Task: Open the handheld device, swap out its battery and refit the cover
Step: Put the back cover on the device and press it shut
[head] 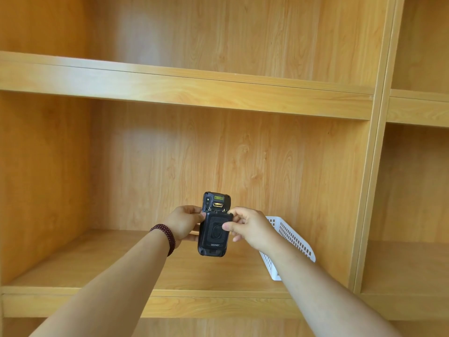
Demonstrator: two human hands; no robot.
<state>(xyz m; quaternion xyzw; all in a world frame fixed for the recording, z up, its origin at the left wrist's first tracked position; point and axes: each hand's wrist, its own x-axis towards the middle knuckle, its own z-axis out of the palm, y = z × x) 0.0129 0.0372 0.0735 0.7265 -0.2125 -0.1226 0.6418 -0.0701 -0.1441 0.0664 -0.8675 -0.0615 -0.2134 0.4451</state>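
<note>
Handheld device (215, 215): you are holding it upright, back facing you, at lower centre of the frame, in front of the wooden shelf (73, 259).
Cover (213, 233): it is sitting slid down from the device's top edge, leaving a yellow label and a connector exposed above it; it is not seated flush.
Battery: it is not showing anywhere in the frame; you cannot tell whether the swap is done.
Progress: judging by the offset cover, you are either sliding it off or sliding it back on; which one cannot be told. At least the seating of the cover is remaining.
Left hand (182, 226): you are closing it around the device's left edge, steadying the body; a bead bracelet (164, 235) is circling the wrist.
Right hand (247, 227): you are pinching the cover's upper right corner, thumb on its face.
White basket (294, 237): it is resting on the shelf behind your right forearm, at centre right.
</note>
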